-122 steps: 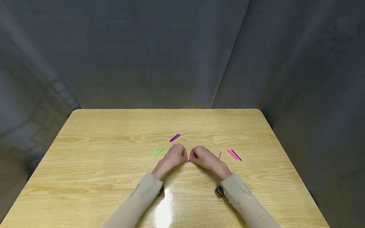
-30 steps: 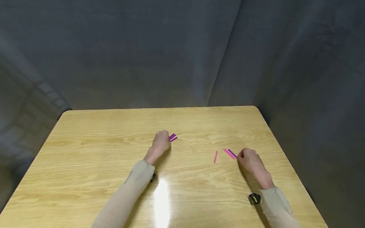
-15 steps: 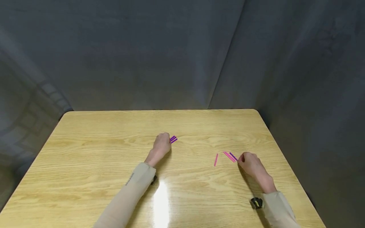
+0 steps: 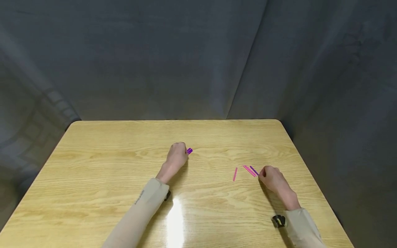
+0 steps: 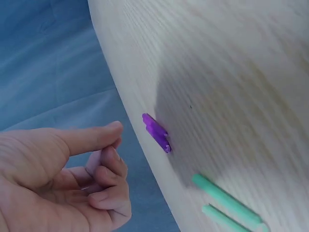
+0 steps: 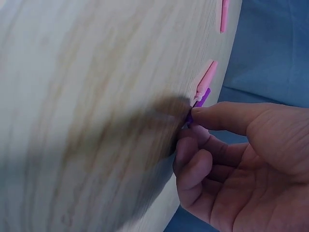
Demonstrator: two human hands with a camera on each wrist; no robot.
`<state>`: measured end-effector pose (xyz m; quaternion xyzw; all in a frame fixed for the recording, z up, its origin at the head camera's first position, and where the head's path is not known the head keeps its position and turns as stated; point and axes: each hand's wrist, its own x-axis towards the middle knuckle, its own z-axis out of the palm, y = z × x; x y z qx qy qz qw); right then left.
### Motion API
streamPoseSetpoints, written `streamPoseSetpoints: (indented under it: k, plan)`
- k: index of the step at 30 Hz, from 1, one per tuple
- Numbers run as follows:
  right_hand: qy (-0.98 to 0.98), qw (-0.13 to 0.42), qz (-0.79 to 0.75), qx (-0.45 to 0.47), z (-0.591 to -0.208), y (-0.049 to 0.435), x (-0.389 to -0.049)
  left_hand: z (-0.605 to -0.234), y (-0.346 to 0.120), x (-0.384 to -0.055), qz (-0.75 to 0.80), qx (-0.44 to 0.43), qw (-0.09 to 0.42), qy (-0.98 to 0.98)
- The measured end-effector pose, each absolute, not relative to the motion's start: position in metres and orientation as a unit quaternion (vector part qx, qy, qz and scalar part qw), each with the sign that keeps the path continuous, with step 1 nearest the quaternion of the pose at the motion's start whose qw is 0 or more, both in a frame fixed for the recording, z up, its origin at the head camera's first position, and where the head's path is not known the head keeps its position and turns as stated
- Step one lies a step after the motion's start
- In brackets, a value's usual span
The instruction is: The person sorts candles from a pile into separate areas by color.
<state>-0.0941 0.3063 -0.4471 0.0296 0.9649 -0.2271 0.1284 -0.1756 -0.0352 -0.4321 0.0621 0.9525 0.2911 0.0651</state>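
Left of the table's middle, my left hand hovers beside a small group of purple sticks, partly covering them in the head view. In the left wrist view its thumb and loosely curled fingers hold nothing, apart from the purple sticks. Two green sticks lie near them in that view, hidden from the head view. On the right, my right hand pinches the near end of a single purple stick between thumb and finger. A pair of pink sticks lies alongside that stick.
Another pink stick lies apart, left of the pink pair. All this is on a wooden table with rounded far corners. Dark curtains hang behind it and at its sides.
Earlier both hands were together at the middle over a purple stick; they have since moved apart. The left group has gained a purple stick. Lately my left hand shifted slightly away; my right stays put.
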Motion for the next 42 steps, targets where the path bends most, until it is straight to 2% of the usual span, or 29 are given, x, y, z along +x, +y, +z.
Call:
streamPoseSetpoints:
  k: [11, 19, 22, 28, 33, 42]
  plan:
    - [0.964, 0.121, -0.234, 0.026, -0.452, 0.308, -0.096, -0.434, -0.038, -0.161, 0.348, 0.075, 0.100, 0.929]
    - [0.966, 0.081, -0.244, 0.008, -0.449, 0.306, -0.099, -0.439, -0.035, -0.149, 0.357, 0.106, 0.105, 0.922]
    - [0.962, 0.062, -0.265, -0.008, -0.447, 0.294, -0.102, -0.443, -0.034, -0.145, 0.356, 0.130, 0.101, 0.920]
    - [0.952, 0.017, -0.299, -0.065, -0.446, 0.261, -0.107, -0.449, -0.032, -0.139, 0.370, 0.176, 0.130, 0.903]
    - [0.939, 0.034, -0.326, -0.104, -0.443, 0.239, -0.110, -0.450, -0.033, -0.138, 0.375, 0.181, 0.150, 0.897]
    - [0.917, 0.068, -0.321, -0.227, -0.447, 0.207, -0.112, -0.450, -0.035, -0.134, 0.370, 0.192, 0.125, 0.900]
